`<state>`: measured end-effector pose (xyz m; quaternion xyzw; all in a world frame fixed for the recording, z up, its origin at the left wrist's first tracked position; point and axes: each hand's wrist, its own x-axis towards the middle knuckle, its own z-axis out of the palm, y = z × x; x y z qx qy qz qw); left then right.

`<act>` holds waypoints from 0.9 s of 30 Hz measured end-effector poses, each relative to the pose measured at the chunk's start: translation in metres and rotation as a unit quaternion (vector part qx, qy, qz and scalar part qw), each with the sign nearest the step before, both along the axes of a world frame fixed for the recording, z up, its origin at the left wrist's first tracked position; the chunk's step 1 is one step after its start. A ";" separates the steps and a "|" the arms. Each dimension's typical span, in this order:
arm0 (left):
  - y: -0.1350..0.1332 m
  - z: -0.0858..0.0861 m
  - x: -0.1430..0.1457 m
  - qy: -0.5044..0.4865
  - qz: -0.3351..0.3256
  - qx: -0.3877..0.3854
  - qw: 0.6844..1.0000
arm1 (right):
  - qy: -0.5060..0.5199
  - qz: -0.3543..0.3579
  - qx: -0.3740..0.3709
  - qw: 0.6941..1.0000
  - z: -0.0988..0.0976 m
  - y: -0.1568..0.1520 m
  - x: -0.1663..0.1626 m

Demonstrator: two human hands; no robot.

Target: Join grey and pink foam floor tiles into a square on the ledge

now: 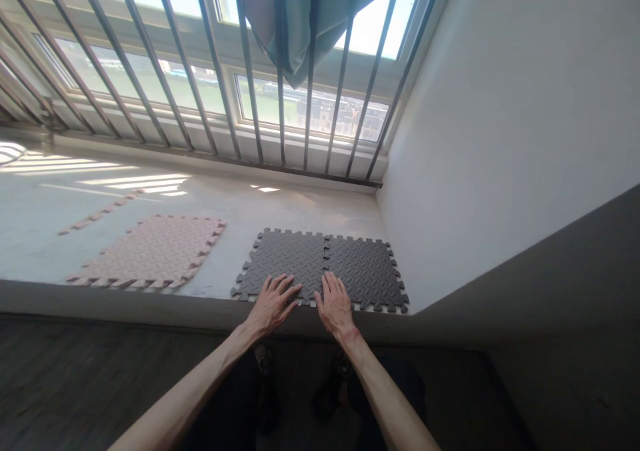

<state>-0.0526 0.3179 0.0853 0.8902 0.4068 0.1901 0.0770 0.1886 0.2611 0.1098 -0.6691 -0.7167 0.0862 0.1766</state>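
Sunny barred-window ledge (300,204): both hands flat, grip released, left hand (273,303) and right hand (334,306) pressing seam of two grey foam tiles (320,264) so teeth lock; pink tile (153,251) lies apart.

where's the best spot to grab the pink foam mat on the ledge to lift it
Probably the near toothed edge of the pink foam mat, coming from the room side. It lies flat on the ledge, close to the front lip, with nothing on it. Pinch a corner there and peel upward.
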 end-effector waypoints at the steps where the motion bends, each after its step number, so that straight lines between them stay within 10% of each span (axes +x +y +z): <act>1: 0.002 0.001 0.001 -0.006 0.002 0.000 1.000 | 0.000 0.002 -0.003 1.000 0.000 0.006 0.000; 27: 0.003 0.001 0.008 0.005 -0.013 -0.003 1.000 | -0.060 -0.061 -0.085 0.993 -0.027 0.168 0.012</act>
